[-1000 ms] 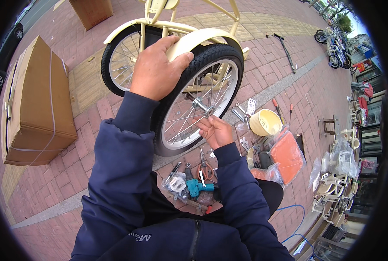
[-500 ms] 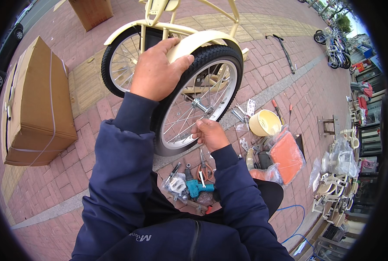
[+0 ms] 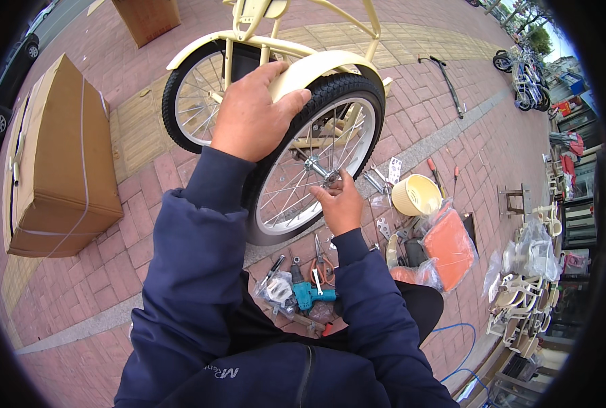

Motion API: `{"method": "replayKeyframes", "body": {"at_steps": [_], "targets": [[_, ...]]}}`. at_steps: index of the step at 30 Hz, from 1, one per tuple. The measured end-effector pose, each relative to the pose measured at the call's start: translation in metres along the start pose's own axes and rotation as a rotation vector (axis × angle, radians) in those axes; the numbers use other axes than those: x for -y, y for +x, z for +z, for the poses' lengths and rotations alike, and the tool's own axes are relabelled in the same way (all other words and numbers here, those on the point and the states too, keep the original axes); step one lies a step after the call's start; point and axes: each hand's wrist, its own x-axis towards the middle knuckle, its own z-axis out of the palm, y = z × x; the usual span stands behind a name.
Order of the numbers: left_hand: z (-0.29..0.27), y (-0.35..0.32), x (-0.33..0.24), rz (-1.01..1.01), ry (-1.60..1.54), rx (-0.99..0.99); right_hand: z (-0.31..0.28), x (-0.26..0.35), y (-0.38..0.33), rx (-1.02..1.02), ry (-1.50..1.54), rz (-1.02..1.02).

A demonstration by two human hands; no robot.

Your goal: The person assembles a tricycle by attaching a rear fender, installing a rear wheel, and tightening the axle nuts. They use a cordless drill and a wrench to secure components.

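A cream tricycle frame [image 3: 296,44] stands before me, with a black-tyred spoked wheel [image 3: 349,92] nearest. My left hand [image 3: 252,112] grips the end of the cream mudguard [image 3: 323,64] over that tyre, its thumb on the near side and its fingers over the far side. Out from the spokes sticks a silver hub [image 3: 314,165]. My right hand [image 3: 341,204] has thumb and fingertips at the hub's outer end, around a small metal fitting [image 3: 331,178]. Its exact shape is partly covered by my fingers. Beyond, a second wheel [image 3: 180,112] sits under its own mudguard.
Between my knees lie a teal power drill [image 3: 309,294], orange-handled scissors [image 3: 323,265] and a wrench [image 3: 317,280]. To the right are a cream basket [image 3: 416,195], an orange wrapped pad [image 3: 448,248] and screwdrivers [image 3: 434,170]. A large cardboard box [image 3: 72,163] stands at left.
My right hand has moved up from the lower spokes to the hub's outer end, its thumb and fingers spreading around the fitting there. My left hand stays on the mudguard.
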Motion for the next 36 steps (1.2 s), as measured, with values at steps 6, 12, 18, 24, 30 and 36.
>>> {"method": "replayKeyframes", "body": {"at_steps": [6,12,18,24,30,36], "targets": [[0.004,-0.002,0.004,0.0,-0.03,-0.016,0.005,-0.003,0.009,0.013,-0.143,-0.023],[0.005,-0.001,0.006,0.044,0.056,-0.039,0.013,-0.002,0.017,-0.009,-0.165,-0.164],[0.002,-0.012,0.018,-0.007,0.082,0.039,0.001,-0.004,0.025,0.092,-0.27,-0.272],[-0.004,-0.033,0.03,-0.265,-0.088,0.215,-0.031,-0.034,0.043,0.409,0.054,-0.127],[0.009,-0.032,0.022,-0.101,0.245,0.07,-0.071,-0.176,0.035,0.133,0.008,0.392],[0.006,-0.022,0.022,-0.143,0.423,0.218,-0.05,-0.286,-0.077,0.515,-0.687,0.288]]}}
